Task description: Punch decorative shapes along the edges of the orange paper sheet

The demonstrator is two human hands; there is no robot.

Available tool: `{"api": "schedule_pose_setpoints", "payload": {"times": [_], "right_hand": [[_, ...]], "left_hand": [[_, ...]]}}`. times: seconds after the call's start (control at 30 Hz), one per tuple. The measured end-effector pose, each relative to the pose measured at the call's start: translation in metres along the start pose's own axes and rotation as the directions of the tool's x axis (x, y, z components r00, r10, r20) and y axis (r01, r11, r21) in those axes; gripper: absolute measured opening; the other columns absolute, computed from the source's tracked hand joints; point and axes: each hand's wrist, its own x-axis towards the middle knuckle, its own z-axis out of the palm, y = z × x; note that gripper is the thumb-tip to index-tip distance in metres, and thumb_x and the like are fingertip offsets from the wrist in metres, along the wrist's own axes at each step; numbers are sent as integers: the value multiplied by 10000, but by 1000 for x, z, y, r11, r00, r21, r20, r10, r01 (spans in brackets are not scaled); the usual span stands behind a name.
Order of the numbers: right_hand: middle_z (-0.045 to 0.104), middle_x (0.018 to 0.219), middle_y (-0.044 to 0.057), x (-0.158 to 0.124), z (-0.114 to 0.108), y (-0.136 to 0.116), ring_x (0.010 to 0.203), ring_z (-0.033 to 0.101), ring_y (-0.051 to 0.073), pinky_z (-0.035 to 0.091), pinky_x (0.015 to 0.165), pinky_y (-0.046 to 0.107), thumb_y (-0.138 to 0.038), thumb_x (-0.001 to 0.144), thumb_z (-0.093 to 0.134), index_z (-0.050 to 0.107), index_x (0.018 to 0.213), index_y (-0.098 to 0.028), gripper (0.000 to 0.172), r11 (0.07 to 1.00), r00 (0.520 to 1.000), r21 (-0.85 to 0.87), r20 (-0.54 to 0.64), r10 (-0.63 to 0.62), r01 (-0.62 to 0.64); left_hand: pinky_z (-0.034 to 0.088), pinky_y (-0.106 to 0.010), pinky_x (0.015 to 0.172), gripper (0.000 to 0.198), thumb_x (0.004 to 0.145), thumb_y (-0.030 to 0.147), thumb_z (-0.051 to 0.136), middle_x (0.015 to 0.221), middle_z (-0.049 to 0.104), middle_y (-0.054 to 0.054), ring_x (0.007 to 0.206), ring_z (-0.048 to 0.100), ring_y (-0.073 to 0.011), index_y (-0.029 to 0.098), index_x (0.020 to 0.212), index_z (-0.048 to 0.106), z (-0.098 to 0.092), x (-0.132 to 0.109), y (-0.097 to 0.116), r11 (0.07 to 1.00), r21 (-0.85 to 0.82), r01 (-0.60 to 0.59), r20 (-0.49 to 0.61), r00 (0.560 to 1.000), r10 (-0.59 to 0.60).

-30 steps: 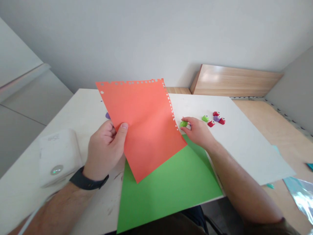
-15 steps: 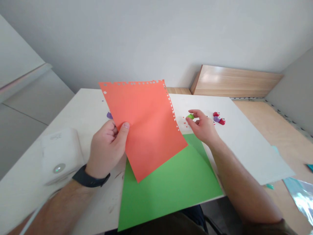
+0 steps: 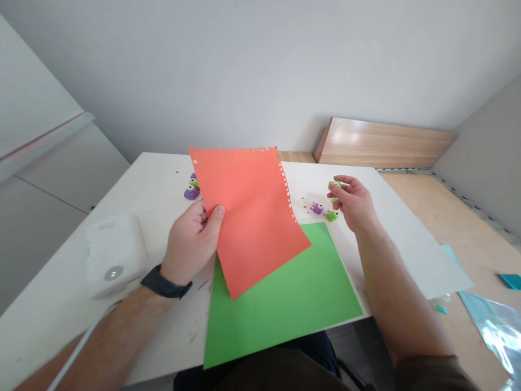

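My left hand (image 3: 189, 241) grips the lower left edge of a sheet of orange paper (image 3: 252, 217), thumb on its front; the top and right edges are ragged with punched holes. The sheet hangs tilted over a green paper sheet (image 3: 285, 309) lying on the white table (image 3: 163, 326). My right hand (image 3: 354, 203) is shut on a small green craft piece (image 3: 334, 184) held in the fingertips. Just below it lie a green piece (image 3: 331, 215) and a purple piece with eyes (image 3: 317, 208). Tiny red paper bits (image 3: 304, 203) are scattered nearby.
Purple and green eyed pieces (image 3: 191, 191) sit behind the orange sheet's left edge. A white box-like device (image 3: 115, 255) stands at the left. A white board (image 3: 411, 244) juts past the table's right edge, above a wooden floor-level surface with shiny foil (image 3: 492, 326).
My right hand has moved right and lifted, and the red pieces are out of sight. A purple piece and a green piece now lie beside the green sheet. The orange sheet and view shifted slightly.
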Motion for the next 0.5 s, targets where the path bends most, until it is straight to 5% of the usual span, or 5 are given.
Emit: {"api": "schedule_pose_setpoints", "payload": {"times": [0.23, 0.5], "right_hand": [[697, 857, 33, -18, -35, -1, 739, 707, 209, 491, 476, 258, -569, 820, 746, 513, 1151, -211, 542, 960, 998, -280, -52, -18, 3], [769, 988, 85, -44, -94, 43, 851, 714, 240, 507, 687, 346, -616, 935, 547, 603, 1122, -239, 424, 696, 997, -715, -70, 29, -70]], "left_hand": [[528, -286, 670, 228, 938, 451, 580, 953, 776, -48, 809, 716, -226, 248, 1013, 654, 1, 2, -5, 999, -46, -3, 71, 997, 6], [493, -300, 661, 267, 976, 479, 518, 837, 726, -20, 740, 669, -211, 242, 1009, 639, 2, -1, -3, 997, 82, -12, 97, 995, 4]]}}
